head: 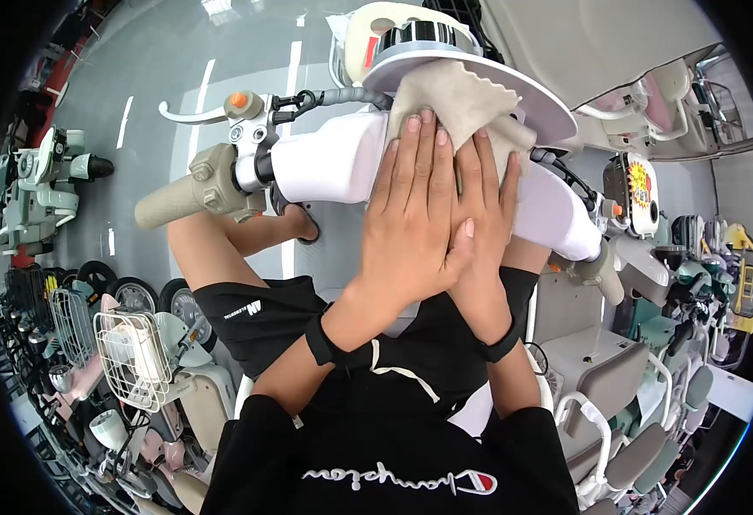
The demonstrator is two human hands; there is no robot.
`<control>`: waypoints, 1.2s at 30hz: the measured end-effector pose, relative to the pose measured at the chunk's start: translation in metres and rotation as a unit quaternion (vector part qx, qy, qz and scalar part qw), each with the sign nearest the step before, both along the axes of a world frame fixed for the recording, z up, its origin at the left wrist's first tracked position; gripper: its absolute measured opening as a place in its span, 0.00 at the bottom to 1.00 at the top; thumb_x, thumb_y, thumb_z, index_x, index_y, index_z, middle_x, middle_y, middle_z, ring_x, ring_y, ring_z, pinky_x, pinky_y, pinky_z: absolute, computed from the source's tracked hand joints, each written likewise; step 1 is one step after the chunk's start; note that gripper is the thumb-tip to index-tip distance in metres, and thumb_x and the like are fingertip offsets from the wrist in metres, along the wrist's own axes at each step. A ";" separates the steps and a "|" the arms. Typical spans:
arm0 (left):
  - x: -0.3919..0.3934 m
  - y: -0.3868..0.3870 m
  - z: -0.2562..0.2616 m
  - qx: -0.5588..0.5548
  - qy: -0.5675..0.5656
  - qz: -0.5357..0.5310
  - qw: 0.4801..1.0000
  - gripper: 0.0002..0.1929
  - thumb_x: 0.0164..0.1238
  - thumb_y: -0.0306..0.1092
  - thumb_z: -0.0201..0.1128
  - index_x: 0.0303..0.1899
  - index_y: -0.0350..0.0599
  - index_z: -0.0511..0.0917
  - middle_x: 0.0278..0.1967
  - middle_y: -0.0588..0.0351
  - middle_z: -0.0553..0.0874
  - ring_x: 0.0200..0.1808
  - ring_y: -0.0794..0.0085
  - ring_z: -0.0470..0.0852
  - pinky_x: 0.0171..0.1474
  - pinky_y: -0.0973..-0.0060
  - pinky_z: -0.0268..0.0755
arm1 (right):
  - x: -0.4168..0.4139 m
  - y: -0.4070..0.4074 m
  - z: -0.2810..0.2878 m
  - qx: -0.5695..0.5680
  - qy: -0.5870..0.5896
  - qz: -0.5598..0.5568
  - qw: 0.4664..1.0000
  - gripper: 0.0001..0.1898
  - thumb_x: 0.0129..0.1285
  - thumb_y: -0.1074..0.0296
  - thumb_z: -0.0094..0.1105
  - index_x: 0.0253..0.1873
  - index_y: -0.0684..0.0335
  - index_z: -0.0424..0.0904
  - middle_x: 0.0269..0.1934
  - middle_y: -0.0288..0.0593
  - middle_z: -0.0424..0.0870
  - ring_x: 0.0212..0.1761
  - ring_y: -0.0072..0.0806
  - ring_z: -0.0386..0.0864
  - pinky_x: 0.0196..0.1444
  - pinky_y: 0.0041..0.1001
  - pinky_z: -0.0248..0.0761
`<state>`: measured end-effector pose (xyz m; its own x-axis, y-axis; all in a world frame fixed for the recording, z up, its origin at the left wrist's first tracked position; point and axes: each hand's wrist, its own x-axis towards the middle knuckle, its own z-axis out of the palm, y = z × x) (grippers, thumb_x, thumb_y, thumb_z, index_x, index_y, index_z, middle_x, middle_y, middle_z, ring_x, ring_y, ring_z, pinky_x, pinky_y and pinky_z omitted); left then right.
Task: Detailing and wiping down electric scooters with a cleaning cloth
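Observation:
A beige cloth with a scalloped edge (447,96) lies over the middle of the handlebar cover of a white and pale-lilac electric scooter (325,158). My left hand (408,212) and my right hand (486,206) cannot be told apart by sleeve, but both press flat on the cloth, fingers pointing forward. The hands overlap near the thumbs. Part of the cover is hidden beneath them. Beyond the cloth is the curved pale shroud (543,106) of the front. A beige handgrip (170,199) with a silver brake lever (189,116) sticks out at the left.
Rows of parked scooters stand on both sides, with a white wire basket (133,360) at lower left and a scooter seat (637,454) at lower right. A large beige panel with a clear windshield (730,96) rises at upper right. The other handgrip (601,273) points right.

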<state>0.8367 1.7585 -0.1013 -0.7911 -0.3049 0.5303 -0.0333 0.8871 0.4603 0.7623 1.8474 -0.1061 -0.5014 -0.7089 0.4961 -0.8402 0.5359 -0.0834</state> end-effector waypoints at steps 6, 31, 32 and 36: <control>0.034 0.016 -0.037 -0.074 0.016 -0.005 0.997 0.37 0.76 0.49 0.48 0.79 0.33 0.63 0.79 0.32 0.65 0.83 0.42 0.59 0.84 0.51 0.47 | 0.039 0.011 -0.060 -0.066 0.091 -0.057 0.992 0.25 0.76 0.60 0.53 0.74 0.57 0.74 0.71 0.45 0.73 0.79 0.47 0.65 0.81 0.61 0.54; -0.029 -0.012 0.020 -0.020 0.003 -0.016 1.000 0.43 0.68 0.49 0.58 0.75 0.19 0.61 0.75 0.20 0.63 0.82 0.33 0.56 0.84 0.46 0.43 | -0.029 -0.002 0.033 -0.004 -0.084 0.101 0.991 0.38 0.68 0.55 0.53 0.79 0.69 0.64 0.79 0.58 0.63 0.87 0.53 0.51 0.84 0.61 0.39; -0.026 -0.013 0.019 -0.026 0.001 -0.020 0.999 0.43 0.68 0.49 0.58 0.75 0.20 0.62 0.76 0.21 0.63 0.82 0.34 0.56 0.84 0.46 0.43 | -0.025 -0.004 0.026 -0.005 -0.066 0.075 0.995 0.37 0.68 0.55 0.53 0.79 0.68 0.65 0.78 0.56 0.65 0.86 0.51 0.52 0.84 0.60 0.40; -0.007 -0.009 0.008 -0.030 -0.014 -0.033 0.999 0.43 0.69 0.52 0.56 0.77 0.25 0.61 0.78 0.25 0.61 0.83 0.36 0.55 0.84 0.46 0.42 | -0.002 -0.007 -0.004 -0.016 0.017 -0.028 0.999 0.30 0.73 0.58 0.52 0.76 0.63 0.71 0.73 0.50 0.72 0.82 0.49 0.61 0.82 0.59 0.51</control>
